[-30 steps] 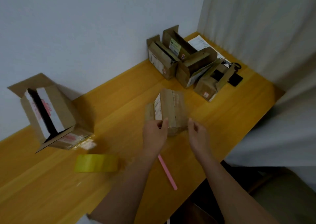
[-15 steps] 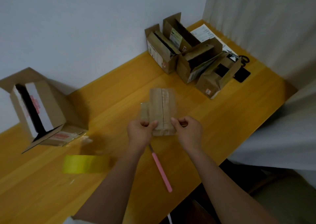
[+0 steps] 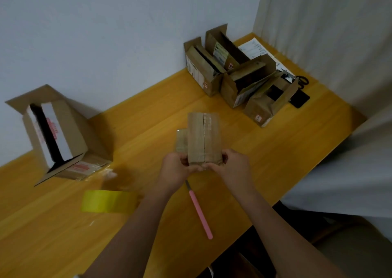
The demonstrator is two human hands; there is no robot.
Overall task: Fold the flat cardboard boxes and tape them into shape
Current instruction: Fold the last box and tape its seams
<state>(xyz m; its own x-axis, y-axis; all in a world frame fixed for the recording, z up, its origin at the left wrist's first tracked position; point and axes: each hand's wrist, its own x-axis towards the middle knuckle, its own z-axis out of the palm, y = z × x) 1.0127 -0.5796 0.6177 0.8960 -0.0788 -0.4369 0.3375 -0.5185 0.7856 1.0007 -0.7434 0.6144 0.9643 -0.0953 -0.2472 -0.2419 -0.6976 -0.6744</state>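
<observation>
Cardboard box, taped, in hands.

**Mostly browns and yellows here**

The table is a warm honey-yellow wood with faint grain stripes. The small box is plain kraft brown with glossy clear tape bands on it. The roll of tape is bright yellow. The cutter has a pink handle. The big open box is brown with white flaps and red print. The cluster of boxes at the back is brown with white labels and small red marks. The wall is pale grey-blue, and the curtain is off-white.
</observation>
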